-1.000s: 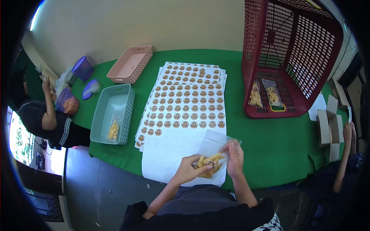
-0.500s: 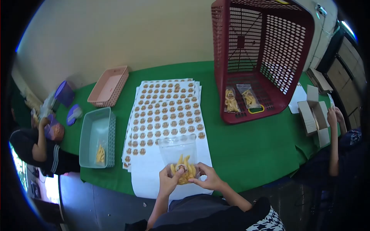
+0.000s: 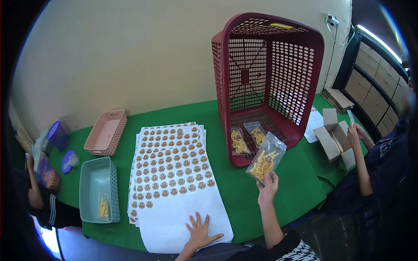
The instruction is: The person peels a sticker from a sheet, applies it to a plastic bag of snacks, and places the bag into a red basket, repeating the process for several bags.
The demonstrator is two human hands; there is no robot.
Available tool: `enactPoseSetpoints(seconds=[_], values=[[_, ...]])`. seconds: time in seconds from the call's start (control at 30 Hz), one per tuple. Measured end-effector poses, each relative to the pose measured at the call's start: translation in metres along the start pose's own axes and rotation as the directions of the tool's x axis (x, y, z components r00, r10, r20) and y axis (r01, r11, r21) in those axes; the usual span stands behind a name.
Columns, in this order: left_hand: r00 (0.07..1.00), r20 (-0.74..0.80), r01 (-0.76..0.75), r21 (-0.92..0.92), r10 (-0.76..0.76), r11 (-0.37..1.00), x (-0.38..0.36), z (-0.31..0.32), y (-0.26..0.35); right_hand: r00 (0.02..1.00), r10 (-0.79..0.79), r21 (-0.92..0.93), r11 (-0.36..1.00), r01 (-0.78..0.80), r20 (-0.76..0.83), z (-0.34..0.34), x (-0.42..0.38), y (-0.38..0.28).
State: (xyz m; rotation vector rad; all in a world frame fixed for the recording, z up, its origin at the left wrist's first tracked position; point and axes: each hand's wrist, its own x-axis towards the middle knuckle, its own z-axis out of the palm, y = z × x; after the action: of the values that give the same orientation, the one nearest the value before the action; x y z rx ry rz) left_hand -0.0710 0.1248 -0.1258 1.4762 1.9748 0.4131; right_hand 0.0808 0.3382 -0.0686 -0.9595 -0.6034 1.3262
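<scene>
My right hand (image 3: 267, 189) grips the lower end of a clear bag of yellow snack sticks (image 3: 264, 162), which carries a round brown sticker. The bag is held up before the open front of a maroon plastic basket (image 3: 225, 100) lying on its side. Two more filled bags lie inside the basket, one of them a snack bag (image 3: 238, 141) at its left. My left hand (image 3: 200, 232) rests flat with spread fingers on the bare lower part of a sticker sheet (image 3: 178, 217). Rows of round brown stickers (image 3: 174, 169) cover the sheet's upper part.
At left stand a teal basket (image 3: 98, 174) holding one filled bag (image 3: 103, 208), a pink basket (image 3: 106, 130) and a purple container (image 3: 58, 135). A person (image 3: 39, 195) works at far left. At right, another person's hands (image 3: 356, 132) are near an open cardboard box (image 3: 334, 141).
The bag moved from between both hands over the sheet to the right, towards the maroon basket, in my right hand alone. My left hand let go and now lies spread on the sheet.
</scene>
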Motion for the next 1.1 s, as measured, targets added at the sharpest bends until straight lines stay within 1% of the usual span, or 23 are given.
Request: enactPoseSetpoints(seconds=[0.03,0.1,0.17,0.27,0.3,0.37,0.4,0.47,0.5,0.57,0.63,0.67,0.7,0.73,0.77,0.8,0.83,0.9,0.93,0.97,1.03,1.07,1.1], values=[[1.000,-0.004,-0.007,-0.005,0.007,1.000,0.001,0.005,0.000,1.000,0.003,-0.014,1.000,-0.003,-0.006,-0.002,0.007,0.002],[0.997,-0.073,0.016,0.081,-0.010,0.997,0.001,0.012,0.000,1.000,0.002,-0.026,1.000,-0.002,0.024,-0.003,0.026,0.010],[0.995,-0.099,0.007,0.076,0.001,0.997,0.003,0.016,-0.003,0.999,0.010,-0.038,0.999,-0.009,0.052,-0.003,0.046,0.020],[0.992,-0.127,-0.003,0.062,0.011,0.998,0.003,0.018,-0.006,0.991,-0.059,-0.109,0.991,0.072,0.117,0.002,0.084,0.037],[0.991,-0.132,-0.009,0.052,0.015,0.999,0.004,0.018,-0.006,0.991,-0.054,-0.110,0.992,0.068,0.122,0.004,0.097,0.042],[0.991,-0.135,-0.011,0.050,0.017,0.999,0.004,0.018,-0.007,0.988,-0.032,-0.212,0.975,0.064,0.153,0.009,0.121,0.052],[0.991,-0.135,-0.020,0.049,0.026,0.999,0.004,0.018,-0.007,0.987,-0.027,-0.214,0.975,0.061,0.158,0.012,0.134,0.059],[0.990,-0.137,-0.018,0.052,0.025,0.998,0.004,0.019,-0.007,0.997,-0.027,-0.281,0.959,0.045,0.067,0.019,0.152,0.066],[0.990,-0.137,-0.020,0.058,0.028,0.998,0.004,0.019,-0.007,0.997,-0.025,-0.282,0.958,0.045,0.073,0.025,0.154,0.062],[0.993,-0.121,-0.006,0.077,0.015,0.997,0.004,0.018,-0.005,0.998,0.055,-0.283,0.957,-0.061,-0.029,0.036,0.154,0.056],[0.995,-0.103,0.016,0.092,-0.006,0.996,0.004,0.017,-0.004,0.999,0.032,-0.266,0.964,-0.032,-0.003,0.037,0.153,0.057],[0.994,-0.112,0.002,0.100,0.010,0.995,0.004,0.017,-0.005,1.000,0.006,-0.246,0.969,-0.002,0.015,0.036,0.153,0.058],[0.992,-0.121,-0.010,0.105,0.023,0.994,0.004,0.018,-0.005,0.999,0.019,-0.256,0.967,-0.012,0.025,0.033,0.154,0.061],[0.992,-0.123,0.010,0.092,0.002,0.996,0.003,0.019,-0.005,0.994,-0.053,-0.257,0.964,0.076,0.093,0.028,0.157,0.066],[0.990,-0.140,-0.001,0.110,0.016,0.994,0.003,0.018,-0.005,0.979,-0.122,-0.252,0.954,0.161,0.164,0.023,0.159,0.072],[0.987,-0.156,-0.008,0.125,0.027,0.992,0.002,0.018,-0.004,0.948,-0.224,-0.313,0.905,0.288,0.225,0.016,0.161,0.084],[0.988,-0.156,0.020,0.105,-0.004,0.994,0.003,0.019,-0.004,0.949,-0.198,-0.329,0.904,0.273,0.244,0.020,0.146,0.079],[0.984,-0.176,-0.006,0.127,0.029,0.992,0.003,0.018,-0.004,0.912,-0.323,-0.615,0.674,0.408,0.251,0.023,0.112,0.063],[0.986,-0.166,0.008,0.146,0.016,0.989,0.001,0.013,-0.001,0.922,-0.269,-0.569,0.727,0.383,0.278,0.022,0.098,0.064],[0.985,-0.168,0.046,0.122,-0.025,0.991,0.000,0.013,0.001,0.924,-0.233,-0.580,0.724,0.373,0.303,0.022,0.079,0.065],[0.988,-0.156,0.014,0.152,0.009,0.988,0.001,0.014,-0.001,0.902,-0.186,-0.667,0.618,0.416,0.391,0.029,0.033,0.069],[0.990,-0.140,0.018,0.143,0.002,0.990,0.000,0.012,0.000,0.828,-0.197,-0.643,0.547,0.537,0.524,0.031,0.011,0.075],[0.988,-0.151,0.058,0.127,-0.039,0.990,0.000,0.012,0.000,0.761,-0.160,-0.610,0.506,0.610,0.628,0.033,-0.010,0.083]])
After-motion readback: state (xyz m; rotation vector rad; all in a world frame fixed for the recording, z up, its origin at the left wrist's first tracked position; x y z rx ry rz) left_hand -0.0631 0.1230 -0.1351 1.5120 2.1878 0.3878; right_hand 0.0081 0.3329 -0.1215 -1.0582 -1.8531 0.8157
